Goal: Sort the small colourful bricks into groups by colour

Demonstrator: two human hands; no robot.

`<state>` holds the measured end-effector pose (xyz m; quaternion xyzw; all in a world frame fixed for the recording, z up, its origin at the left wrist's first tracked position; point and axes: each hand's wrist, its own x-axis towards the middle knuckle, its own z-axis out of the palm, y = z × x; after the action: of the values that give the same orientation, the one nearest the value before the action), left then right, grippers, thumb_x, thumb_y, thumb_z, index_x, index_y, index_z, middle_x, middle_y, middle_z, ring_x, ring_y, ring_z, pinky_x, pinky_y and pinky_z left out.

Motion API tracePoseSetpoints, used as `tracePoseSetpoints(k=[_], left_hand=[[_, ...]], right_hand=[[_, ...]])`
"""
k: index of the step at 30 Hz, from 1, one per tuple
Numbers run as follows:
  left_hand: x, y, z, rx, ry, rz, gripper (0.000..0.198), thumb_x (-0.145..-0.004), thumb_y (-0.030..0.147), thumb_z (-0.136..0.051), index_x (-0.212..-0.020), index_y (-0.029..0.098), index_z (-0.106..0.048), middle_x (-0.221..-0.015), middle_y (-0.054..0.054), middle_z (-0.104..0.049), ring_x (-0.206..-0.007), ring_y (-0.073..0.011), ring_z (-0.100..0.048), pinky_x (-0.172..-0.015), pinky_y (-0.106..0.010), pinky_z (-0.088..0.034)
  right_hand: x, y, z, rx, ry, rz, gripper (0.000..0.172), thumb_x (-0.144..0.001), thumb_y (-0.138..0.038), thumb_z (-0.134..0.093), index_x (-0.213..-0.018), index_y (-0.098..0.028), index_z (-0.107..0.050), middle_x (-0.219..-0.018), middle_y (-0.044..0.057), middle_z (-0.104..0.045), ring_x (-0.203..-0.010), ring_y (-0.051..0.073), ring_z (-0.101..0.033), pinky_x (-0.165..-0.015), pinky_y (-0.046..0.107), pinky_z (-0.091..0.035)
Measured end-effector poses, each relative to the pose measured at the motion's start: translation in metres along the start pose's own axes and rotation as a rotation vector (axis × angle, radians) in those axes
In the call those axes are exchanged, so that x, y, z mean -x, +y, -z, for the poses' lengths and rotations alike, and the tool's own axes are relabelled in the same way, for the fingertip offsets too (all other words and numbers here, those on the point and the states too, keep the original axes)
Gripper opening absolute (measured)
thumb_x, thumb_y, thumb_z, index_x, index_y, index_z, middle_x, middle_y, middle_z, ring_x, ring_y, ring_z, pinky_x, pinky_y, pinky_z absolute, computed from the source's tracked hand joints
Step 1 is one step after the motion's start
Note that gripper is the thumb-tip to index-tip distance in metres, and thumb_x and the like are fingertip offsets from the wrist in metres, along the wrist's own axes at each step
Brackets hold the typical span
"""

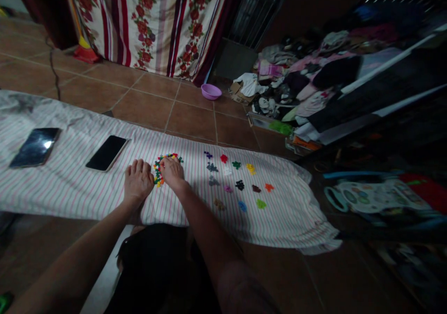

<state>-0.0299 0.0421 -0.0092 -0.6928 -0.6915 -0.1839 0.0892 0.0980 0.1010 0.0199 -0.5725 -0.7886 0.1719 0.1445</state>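
A ring of small coloured plastic pieces (pixel 159 165) lies on a pink-striped white cloth (pixel 70 188) spread over the tiled floor. My right hand (pixel 172 172) rests on the ring with its fingers curled down over the pieces. My left hand (pixel 138 180) lies beside it on the left, fingers together and bent down onto the cloth at the ring's edge. What the fingertips pinch is hidden. To the right, several small piles of loose pieces (pixel 239 183) sorted by colour are spread over the cloth.
Two dark phones (pixel 106 153) (pixel 35 146) lie on the cloth to the left. A purple bowl (pixel 211 91) sits on the tiles by a floral curtain (pixel 157 20). Heaped clothes (pixel 307 81) and a toy (pixel 370 197) fill the right side.
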Motion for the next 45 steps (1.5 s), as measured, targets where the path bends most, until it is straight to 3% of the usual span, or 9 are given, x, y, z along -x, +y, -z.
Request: tracePoseSetpoints(k=[9, 16, 21, 32, 39, 45], left_hand=[[-0.001, 0.001, 0.004, 0.03, 0.003, 0.007, 0.03, -0.089, 0.024, -0.037, -0.108, 0.014, -0.058, -0.13, -0.019, -0.056, -0.129, -0.0342, -0.045, -0.104, -0.048, -0.034], [-0.002, 0.001, 0.003, 0.052, -0.004, 0.015, 0.03, -0.087, 0.023, -0.039, -0.108, 0.015, -0.059, -0.13, -0.019, -0.056, -0.129, -0.0349, -0.045, -0.103, -0.049, -0.034], [-0.001, 0.001, 0.003, 0.026, -0.005, 0.004, 0.032, -0.088, 0.024, -0.037, -0.11, 0.014, -0.059, -0.131, -0.019, -0.056, -0.129, -0.0347, -0.044, -0.102, -0.049, -0.034], [-0.001, -0.001, 0.0, -0.008, 0.004, 0.009, 0.034, -0.088, 0.026, -0.038, -0.112, 0.014, -0.059, -0.132, -0.019, -0.056, -0.129, -0.0343, -0.045, -0.103, -0.048, -0.034], [-0.001, 0.0, 0.004, 0.013, -0.006, 0.005, 0.034, -0.088, 0.026, -0.036, -0.111, 0.014, -0.058, -0.131, -0.019, -0.056, -0.13, -0.0339, -0.045, -0.104, -0.049, -0.034], [-0.002, 0.003, 0.009, 0.06, -0.023, 0.023, 0.036, -0.088, 0.028, -0.033, -0.11, 0.013, -0.059, -0.131, -0.02, -0.056, -0.13, -0.0351, -0.044, -0.104, -0.051, -0.035]], right_hand=[[0.005, 0.005, -0.007, -0.03, 0.118, 0.073, 0.024, -0.093, -0.024, -0.052, -0.111, -0.028, -0.067, -0.11, 0.004, -0.064, -0.111, 0.022, -0.047, -0.094, 0.033, -0.042], [0.01, 0.002, 0.011, -0.043, 0.167, 0.053, 0.02, -0.096, -0.032, -0.052, -0.099, -0.024, -0.069, -0.1, 0.004, -0.067, -0.101, 0.02, -0.052, -0.093, 0.032, -0.039], [0.023, 0.018, 0.022, -0.075, 0.228, 0.019, 0.019, -0.098, -0.032, -0.049, -0.099, -0.022, -0.066, -0.099, 0.004, -0.069, -0.096, 0.019, -0.056, -0.09, 0.03, -0.04], [0.07, 0.109, 0.047, -0.231, 0.543, -0.084, 0.02, -0.085, -0.025, -0.047, -0.09, -0.021, -0.066, -0.086, 0.005, -0.07, -0.084, 0.02, -0.062, -0.083, 0.034, -0.048], [0.124, 0.175, 0.084, -0.259, 0.645, -0.346, 0.031, -0.079, -0.039, -0.047, -0.092, -0.019, -0.065, -0.078, 0.005, -0.068, -0.07, 0.018, -0.062, -0.071, 0.031, -0.05], [0.177, 0.246, 0.117, -0.138, 0.775, -0.611, 0.037, -0.076, -0.043, -0.047, -0.098, -0.018, -0.063, -0.082, 0.008, -0.069, -0.074, 0.021, -0.063, -0.071, 0.033, -0.05]])
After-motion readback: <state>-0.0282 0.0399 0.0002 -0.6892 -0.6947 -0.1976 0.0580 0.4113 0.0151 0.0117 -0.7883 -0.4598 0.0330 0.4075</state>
